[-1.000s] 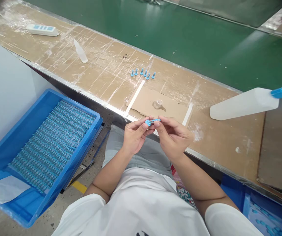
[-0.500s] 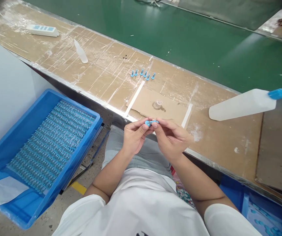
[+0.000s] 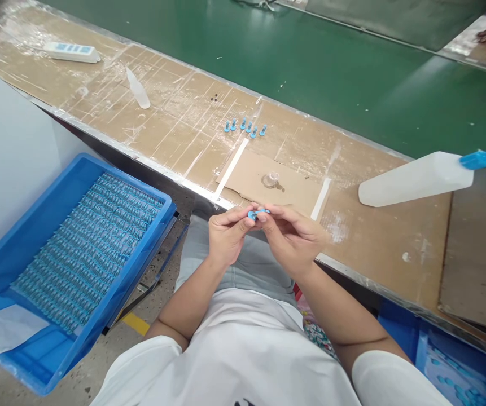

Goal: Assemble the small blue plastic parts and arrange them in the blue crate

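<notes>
tray (image 3: pixel 43 208): far left, beside the surface (image 3: pixel 183 124)
left hand (image 3: pixel 226 237): fingertips pinched on part
part (image 3: pixel 256 213): small, blue, between both hands, over surface edge
right hand (image 3: pixel 293 239): fingertips pinched on part's other end
bottle (image 3: pixel 412 179): lying on surface, right

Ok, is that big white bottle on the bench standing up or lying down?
Lying down: the bottle rests on its side on the bench, with its blue tip pointing right.

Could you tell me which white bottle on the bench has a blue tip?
The large bottle at the right; the small bottle farther left has none.
</notes>
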`<action>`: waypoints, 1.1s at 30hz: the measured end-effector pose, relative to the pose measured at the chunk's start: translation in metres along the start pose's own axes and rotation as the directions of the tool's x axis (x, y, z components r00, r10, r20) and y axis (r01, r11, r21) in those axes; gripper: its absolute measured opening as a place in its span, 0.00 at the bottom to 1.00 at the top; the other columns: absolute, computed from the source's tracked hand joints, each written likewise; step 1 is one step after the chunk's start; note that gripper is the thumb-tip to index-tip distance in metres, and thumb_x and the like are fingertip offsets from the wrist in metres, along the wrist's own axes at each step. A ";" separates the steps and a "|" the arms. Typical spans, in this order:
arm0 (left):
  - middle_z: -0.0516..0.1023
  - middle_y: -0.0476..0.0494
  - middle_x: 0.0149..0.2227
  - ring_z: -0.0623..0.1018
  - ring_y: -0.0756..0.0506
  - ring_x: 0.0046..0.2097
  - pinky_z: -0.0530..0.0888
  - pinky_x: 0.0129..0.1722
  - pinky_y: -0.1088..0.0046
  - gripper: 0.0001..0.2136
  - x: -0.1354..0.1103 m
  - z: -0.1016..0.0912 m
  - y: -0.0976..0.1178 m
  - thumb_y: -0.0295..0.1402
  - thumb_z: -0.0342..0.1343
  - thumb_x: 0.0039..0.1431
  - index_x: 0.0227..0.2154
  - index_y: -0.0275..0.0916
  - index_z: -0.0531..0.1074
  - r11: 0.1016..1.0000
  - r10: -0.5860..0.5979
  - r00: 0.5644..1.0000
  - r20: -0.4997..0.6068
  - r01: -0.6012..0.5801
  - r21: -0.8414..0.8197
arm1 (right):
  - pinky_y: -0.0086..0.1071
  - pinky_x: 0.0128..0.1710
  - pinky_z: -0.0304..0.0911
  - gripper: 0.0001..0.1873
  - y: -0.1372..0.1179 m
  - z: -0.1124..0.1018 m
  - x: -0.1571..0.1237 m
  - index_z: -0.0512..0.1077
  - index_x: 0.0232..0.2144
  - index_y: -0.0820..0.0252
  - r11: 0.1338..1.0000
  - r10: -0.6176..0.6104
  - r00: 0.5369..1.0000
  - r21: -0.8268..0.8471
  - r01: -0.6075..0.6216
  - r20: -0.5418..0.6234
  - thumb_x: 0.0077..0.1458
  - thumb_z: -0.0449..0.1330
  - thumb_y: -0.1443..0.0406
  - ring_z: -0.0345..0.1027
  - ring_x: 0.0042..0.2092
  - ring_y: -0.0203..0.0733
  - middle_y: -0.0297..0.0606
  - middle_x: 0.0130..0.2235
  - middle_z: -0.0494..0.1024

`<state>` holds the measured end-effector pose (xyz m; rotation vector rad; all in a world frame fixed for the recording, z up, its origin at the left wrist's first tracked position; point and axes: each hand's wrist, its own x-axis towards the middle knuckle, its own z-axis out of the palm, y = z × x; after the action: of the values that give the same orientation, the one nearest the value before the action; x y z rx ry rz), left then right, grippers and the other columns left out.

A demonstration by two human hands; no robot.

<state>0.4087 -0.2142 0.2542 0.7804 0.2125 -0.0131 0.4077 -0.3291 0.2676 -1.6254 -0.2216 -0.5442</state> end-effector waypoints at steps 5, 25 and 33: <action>0.83 0.44 0.33 0.83 0.44 0.38 0.82 0.37 0.70 0.13 -0.001 0.001 0.001 0.37 0.77 0.36 0.28 0.43 0.84 0.999 0.043 0.999 0.006 -0.043 0.012 | 0.36 0.35 0.79 0.10 0.000 -0.003 0.004 0.81 0.40 0.51 1.000 0.003 1.000 0.009 -0.003 0.019 0.53 0.70 0.62 0.79 0.35 0.42 0.37 0.37 0.83; 0.79 0.48 0.30 0.80 0.48 0.36 0.80 0.38 0.71 0.12 -0.007 0.006 -0.010 0.37 0.76 0.41 0.31 0.45 0.84 0.992 0.120 0.992 0.038 -0.122 0.043 | 0.46 0.54 0.72 0.18 0.005 -0.013 0.023 0.81 0.38 0.54 0.986 0.132 0.987 0.088 -0.140 0.090 0.42 0.76 0.61 0.78 0.32 0.41 0.28 0.23 0.77; 0.79 0.48 0.29 0.80 0.48 0.36 0.79 0.38 0.71 0.12 -0.011 0.008 -0.011 0.39 0.76 0.39 0.30 0.46 0.84 0.989 0.130 0.992 0.009 -0.130 0.072 | 0.40 0.42 0.77 0.23 0.005 -0.013 0.024 0.80 0.42 0.54 0.973 0.149 0.980 0.154 -0.169 0.133 0.41 0.76 0.59 0.78 0.33 0.43 0.30 0.24 0.78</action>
<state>0.3986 -0.2280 0.2543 0.8648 0.1578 0.1013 0.4279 -0.3466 0.2755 -1.5005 -0.2175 -0.2965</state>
